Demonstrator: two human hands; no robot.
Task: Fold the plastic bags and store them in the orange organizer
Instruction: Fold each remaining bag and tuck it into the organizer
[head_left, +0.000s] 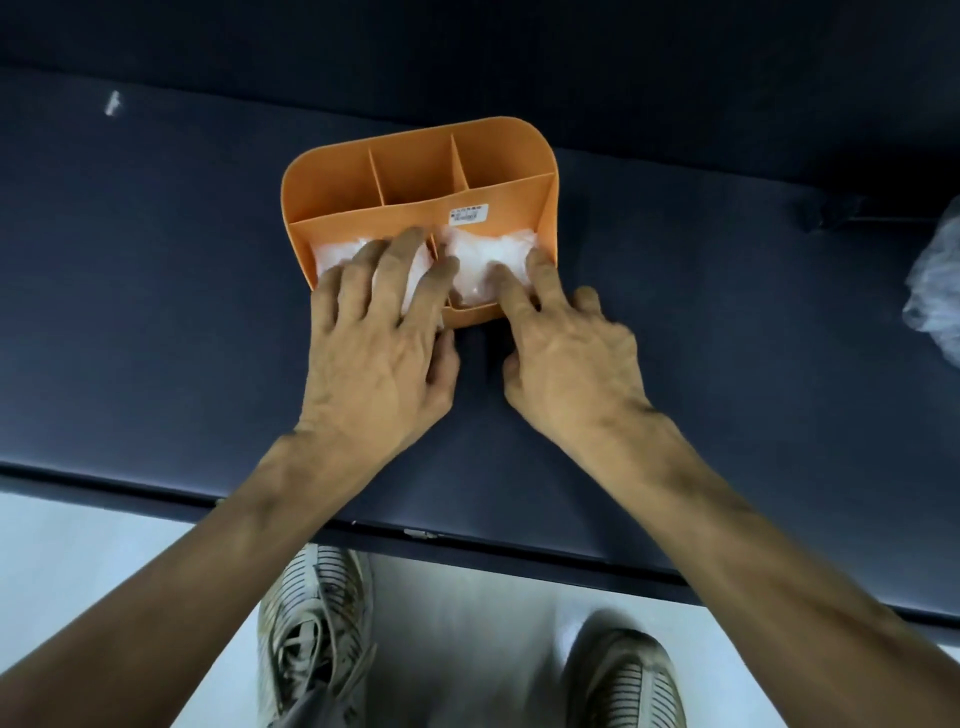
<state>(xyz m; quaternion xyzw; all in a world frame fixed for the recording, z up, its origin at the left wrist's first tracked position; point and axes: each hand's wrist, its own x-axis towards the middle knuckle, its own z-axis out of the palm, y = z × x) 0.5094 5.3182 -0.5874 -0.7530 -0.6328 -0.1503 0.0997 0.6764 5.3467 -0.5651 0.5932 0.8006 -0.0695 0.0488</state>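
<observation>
Sneakers (317, 623) bottom frame; I'm watching both hands, left hand (376, 332) and right hand (561, 343), pressing flat-fingered, grasping nothing, on folded bags (483, 265) in orange organizer (332, 182); loose bag (935, 291) lying far right, nearer the right hand.

Head camera sitting on my head, looking steeply down and forward, wide-angle, edges bending. Framing close: my forearms entering from bottom corners, my left hand (379, 358) and right hand (566, 364) meeting mid-frame at organizer (415, 171) on dark pad (156, 312). Pad's near edge crossing lower frame; my shoes (317, 613) and floor showing beneath. Only one view, nothing overlapping.
</observation>
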